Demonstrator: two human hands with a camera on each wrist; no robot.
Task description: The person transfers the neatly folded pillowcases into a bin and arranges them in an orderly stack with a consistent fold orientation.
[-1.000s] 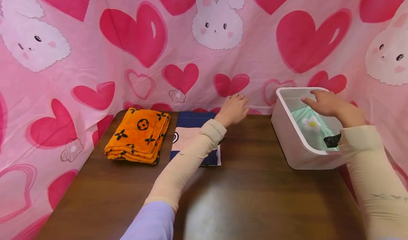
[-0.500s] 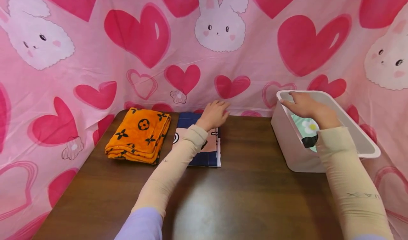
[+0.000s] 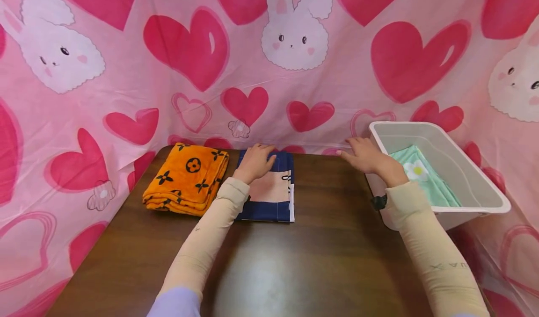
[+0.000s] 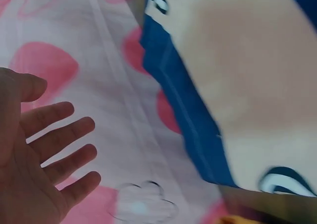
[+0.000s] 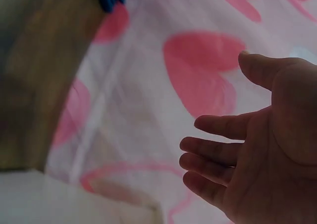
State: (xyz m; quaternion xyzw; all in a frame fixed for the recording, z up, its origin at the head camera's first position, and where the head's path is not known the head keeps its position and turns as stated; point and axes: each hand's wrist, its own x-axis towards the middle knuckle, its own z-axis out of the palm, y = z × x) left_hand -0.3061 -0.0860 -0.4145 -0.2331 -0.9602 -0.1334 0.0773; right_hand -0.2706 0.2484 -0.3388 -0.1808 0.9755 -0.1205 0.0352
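White bin (image 3: pixel 467 167) is holding mint cloth (image 3: pixel 437 187) at the surface's (image 3: pixel 332 256) right edge. My left hand (image 3: pixel 254 162) and right hand (image 3: pixel 371 158) are hovering unclenched.

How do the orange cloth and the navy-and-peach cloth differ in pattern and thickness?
The orange cloth bears black motifs, while the navy-and-peach cloth has broad colour bands. The orange cloth makes a thicker stack; the navy-and-peach cloth lies flatter. Both lie folded on the brown table.

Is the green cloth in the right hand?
No, in the head view the green cloth lies in the bin, and the right hand holds nothing.
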